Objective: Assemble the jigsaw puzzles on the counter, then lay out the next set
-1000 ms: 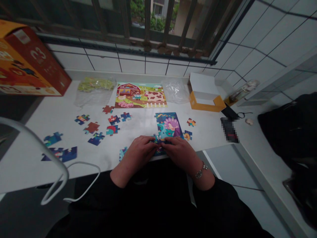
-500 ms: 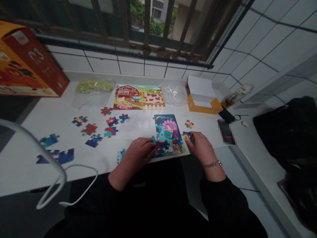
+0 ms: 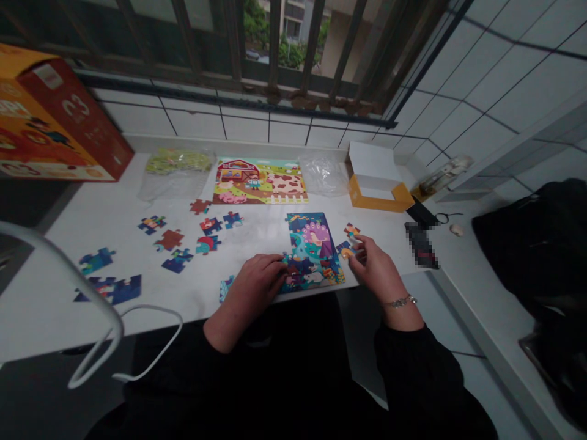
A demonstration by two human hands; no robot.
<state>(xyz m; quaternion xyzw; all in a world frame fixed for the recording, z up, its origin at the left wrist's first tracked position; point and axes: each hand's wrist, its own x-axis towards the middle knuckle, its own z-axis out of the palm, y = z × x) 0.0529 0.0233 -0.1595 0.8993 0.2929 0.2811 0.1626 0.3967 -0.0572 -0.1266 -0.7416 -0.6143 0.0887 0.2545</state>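
A partly joined jigsaw puzzle [image 3: 316, 241], with a purple peacock and a white rabbit, lies at the counter's front edge. Bent fingers of my left hand [image 3: 252, 286] hold its lower left edge, covering that part. A blue-green puzzle piece [image 3: 225, 287] shows beside this hand, partly hidden. To the puzzle's right, my right hand [image 3: 378, 269] is open, thumb and fingers apart. Its fingertips are close to a blue piece with an orange shape [image 3: 343, 249] and an orange-brown piece [image 3: 351, 230]; whether they touch either is hard to tell.
Several loose puzzle pieces [image 3: 169, 239] are scattered on the left. Behind lie a finished farm puzzle [image 3: 261, 182], plastic bags [image 3: 323, 174] and an open yellow-white box [image 3: 380, 198]. A large orange box [image 3: 68, 122] stands far left; a white curved tube [image 3: 98, 299] crosses the left foreground.
My right hand has drawn slightly back from the blue piece, its fingers spreading and moving up toward the orange-brown piece. My left hand stays on the puzzle. The view has shifted slightly.
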